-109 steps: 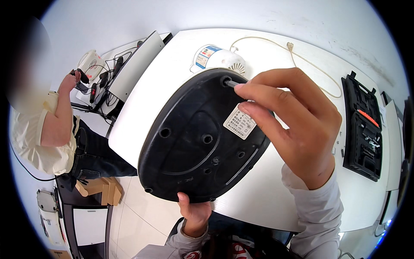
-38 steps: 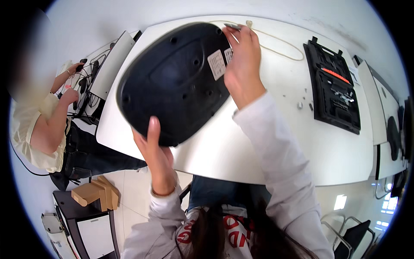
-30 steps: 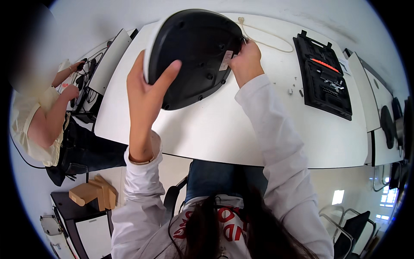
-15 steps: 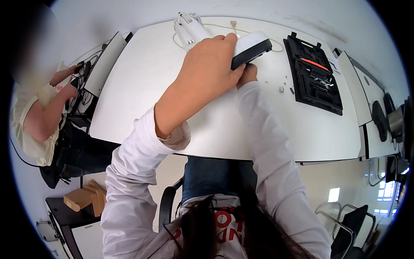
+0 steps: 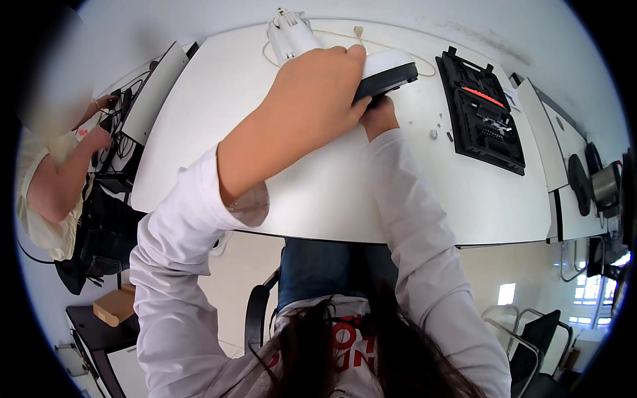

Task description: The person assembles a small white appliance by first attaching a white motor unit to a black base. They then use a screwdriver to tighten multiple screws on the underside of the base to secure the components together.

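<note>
An oval base (image 5: 391, 69), white on top and black underneath, lies low over the far middle of the white table (image 5: 312, 199). My left hand (image 5: 318, 93) is spread over its top and covers most of it. My right hand (image 5: 379, 114) grips its near edge from below, fingers hidden under the black underside. Only the base's right end shows past my left hand.
A white motor-like unit (image 5: 292, 33) with a thin cord (image 5: 371, 43) lies at the table's far edge. An open black tool case (image 5: 481, 113) sits to the right, small screws (image 5: 434, 134) beside it. Another person (image 5: 53, 179) works at the neighbouring desk on the left.
The base was held up with its black underside toward me. It has been turned over and brought down to the far table, white side up, both hands staying on it.
</note>
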{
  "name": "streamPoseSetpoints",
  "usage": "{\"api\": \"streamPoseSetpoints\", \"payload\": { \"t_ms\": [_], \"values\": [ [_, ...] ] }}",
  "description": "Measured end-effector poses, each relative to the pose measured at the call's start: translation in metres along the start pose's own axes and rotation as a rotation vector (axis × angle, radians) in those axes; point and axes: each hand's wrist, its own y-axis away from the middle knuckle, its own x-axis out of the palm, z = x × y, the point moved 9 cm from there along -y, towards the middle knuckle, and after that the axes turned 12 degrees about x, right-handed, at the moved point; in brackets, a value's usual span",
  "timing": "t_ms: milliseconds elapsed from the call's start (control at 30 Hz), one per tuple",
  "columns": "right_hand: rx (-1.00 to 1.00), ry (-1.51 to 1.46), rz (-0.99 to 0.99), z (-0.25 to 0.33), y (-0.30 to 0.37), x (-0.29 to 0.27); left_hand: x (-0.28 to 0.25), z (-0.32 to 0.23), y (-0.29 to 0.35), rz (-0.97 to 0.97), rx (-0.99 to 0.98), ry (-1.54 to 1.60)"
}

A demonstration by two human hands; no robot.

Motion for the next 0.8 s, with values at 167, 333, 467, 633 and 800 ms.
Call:
{"api": "streamPoseSetpoints", "payload": {
  "t_ms": [167,333,467,633,800],
  "values": [
    [0.058,-0.475,-0.243,0.007,-0.009,-0.044,-0.024,0.034,-0.001,-0.084,-0.087,-0.067],
    [0.149,-0.139,-0.151,0.024,-0.005,-0.055,-0.057,0.085,0.023,-0.277,-0.285,0.064],
    [-0.419,1.093,-0.47,0.073,0.006,-0.044,-0.069,0.103,0.058,-0.416,-0.367,0.051],
    [-0.708,2.035,-0.618,0.054,0.037,-0.002,-0.059,0.09,0.124,-0.775,-0.496,0.361],
    [-0.906,2.089,-0.576,0.059,0.043,-0.005,-0.033,0.083,0.199,-1.078,-0.648,0.474]
  ]
}}
